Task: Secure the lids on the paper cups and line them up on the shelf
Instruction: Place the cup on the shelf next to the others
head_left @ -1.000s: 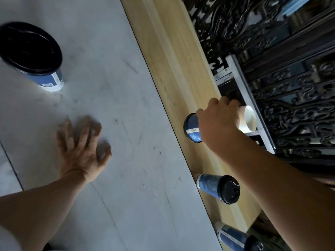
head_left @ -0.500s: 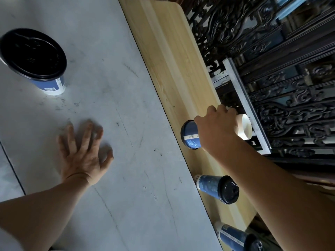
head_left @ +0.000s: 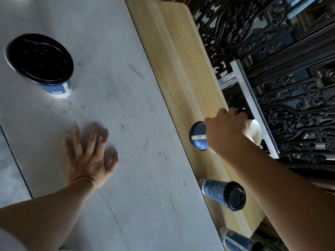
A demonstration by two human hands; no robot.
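Gripping one lidless cup point(head_left: 198, 135), right fingers point(head_left: 223, 113) curled; left fingers point(head_left: 92, 134) spread flat (three lidded cups point(head_left: 58, 90) point(head_left: 215, 192) point(head_left: 235, 240)).

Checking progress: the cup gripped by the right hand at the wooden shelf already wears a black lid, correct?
No. In the head view, the cup gripped by the right hand at the wooden shelf is lidless, its white mouth open.

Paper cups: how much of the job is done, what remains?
Done: two lidded cups stand on the shelf. In hand: the right hand grips a lidless cup there. Left: its lid, and shelving the fourth cup, lidded, from the grey table.
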